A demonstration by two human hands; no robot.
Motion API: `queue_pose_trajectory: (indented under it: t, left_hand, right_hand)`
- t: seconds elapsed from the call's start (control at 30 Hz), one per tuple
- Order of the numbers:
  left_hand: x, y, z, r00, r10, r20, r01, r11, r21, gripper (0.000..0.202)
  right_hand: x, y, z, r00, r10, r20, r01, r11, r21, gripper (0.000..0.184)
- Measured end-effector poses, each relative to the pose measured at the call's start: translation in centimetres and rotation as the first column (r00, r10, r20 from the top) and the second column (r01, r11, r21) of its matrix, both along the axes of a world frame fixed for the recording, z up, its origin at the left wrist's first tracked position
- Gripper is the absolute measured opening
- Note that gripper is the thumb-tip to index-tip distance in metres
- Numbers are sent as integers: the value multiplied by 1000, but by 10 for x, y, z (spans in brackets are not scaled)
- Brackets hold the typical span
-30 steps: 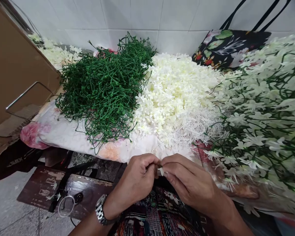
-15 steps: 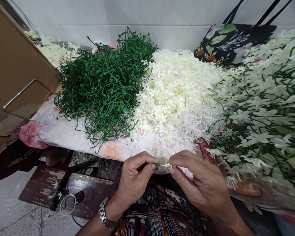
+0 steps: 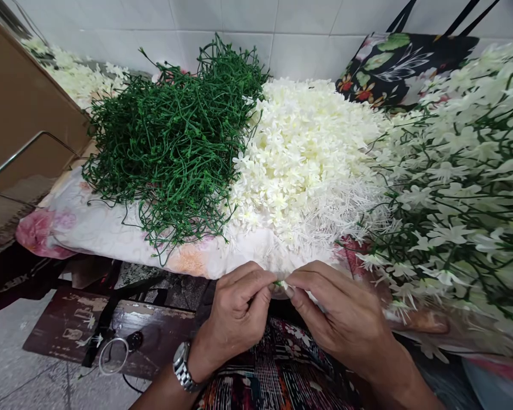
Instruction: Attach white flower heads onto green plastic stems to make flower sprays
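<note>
My left hand (image 3: 243, 304) pinches a small green plastic stem (image 3: 277, 283), of which only the tip shows beyond the fingers. Between the thumb and forefinger of my right hand (image 3: 337, 319) is a tiny white artificial flower piece (image 3: 284, 286), mostly covered by the fingertips. The two pieces meet or nearly meet just past the cloth's front edge; whether they are joined I cannot tell. Beyond my hands lie a tangled heap of green stems (image 3: 175, 136) and, right of it, a pile of loose white flowers (image 3: 303, 142). Thin white pins or stamens (image 3: 342, 208) lie at that pile's front.
White flowers on green stems (image 3: 457, 216) mass at the right. A cardboard box (image 3: 25, 85) with a metal wire handle (image 3: 15, 159) stands left. A floral black bag (image 3: 402, 68) leans on the tiled wall. A brown wooden bench (image 3: 154, 330) sits below the flowered cloth (image 3: 98, 228).
My two hands have come closer together, bringing the green stem tip and the white flower piece up against each other. The view has shifted slightly.
</note>
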State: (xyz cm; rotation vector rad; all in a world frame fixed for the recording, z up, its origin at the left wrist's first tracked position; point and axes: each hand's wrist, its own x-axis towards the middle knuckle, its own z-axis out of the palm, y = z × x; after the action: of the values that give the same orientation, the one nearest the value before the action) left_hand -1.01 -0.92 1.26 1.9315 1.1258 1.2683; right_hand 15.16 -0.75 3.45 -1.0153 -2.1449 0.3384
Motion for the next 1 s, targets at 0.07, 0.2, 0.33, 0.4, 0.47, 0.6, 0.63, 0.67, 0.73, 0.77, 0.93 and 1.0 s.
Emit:
queue_pose_trajectory:
  t: [0.07, 0.2, 0.33, 0.4, 0.47, 0.6, 0.63, 0.67, 0.73, 0.77, 0.93, 1.0]
  left_hand:
    - [1, 2, -3, 999, -9, -31, 9, 1000, -1, 21]
    - [4, 7, -7, 996, -35, -76, 32, 999, -39, 22]
    - [5, 9, -7, 992, -43, -117, 40, 999, -31, 24]
    - [6, 9, -6, 990, -48, -136, 43, 998, -35, 24]
    - [6, 9, -6, 988, -53, -143, 46, 998, -53, 24]
    - [6, 9, -6, 988, -50, -145, 40, 997, -71, 23]
    - [7, 10, -6, 988, -46, -147, 36, 997, -74, 23]
    - [7, 10, -6, 988, -42, -150, 31, 996, -79, 23]
    - [7, 10, -6, 988, -38, -150, 25, 996, -87, 24]
    - [7, 10, -6, 987, -40, -152, 27, 995, -92, 23]
    - [8, 10, -7, 981, -32, -194, 18, 997, -73, 25]
    - [8, 10, -7, 979, -27, -202, 13, 997, -71, 26]
  right_hand:
    - [0, 2, -4, 1000, 1, -10, -1, 1000, -11, 13]
    - [2, 6, -12, 997, 8, -74, -13, 998, -69, 12]
    - [6, 8, -16, 994, 17, -108, -29, 993, -112, 12]
    - [6, 9, -15, 993, 25, -112, -39, 992, -121, 11]
    - [6, 10, -15, 994, 35, -103, -47, 991, -123, 12]
    - [5, 11, -13, 997, 51, -51, -57, 990, -129, 16]
    - [5, 12, -13, 998, 56, -40, -61, 989, -135, 16]
    - [5, 12, -13, 998, 60, -32, -64, 988, -141, 16]
    - [4, 12, -14, 998, 63, -23, -65, 987, -146, 16]
    - [4, 12, -14, 998, 60, -21, -62, 988, -144, 16]
    - [5, 13, -17, 998, 62, 6, -60, 986, -157, 15]
    - [6, 13, -17, 998, 67, 12, -64, 985, -159, 16]
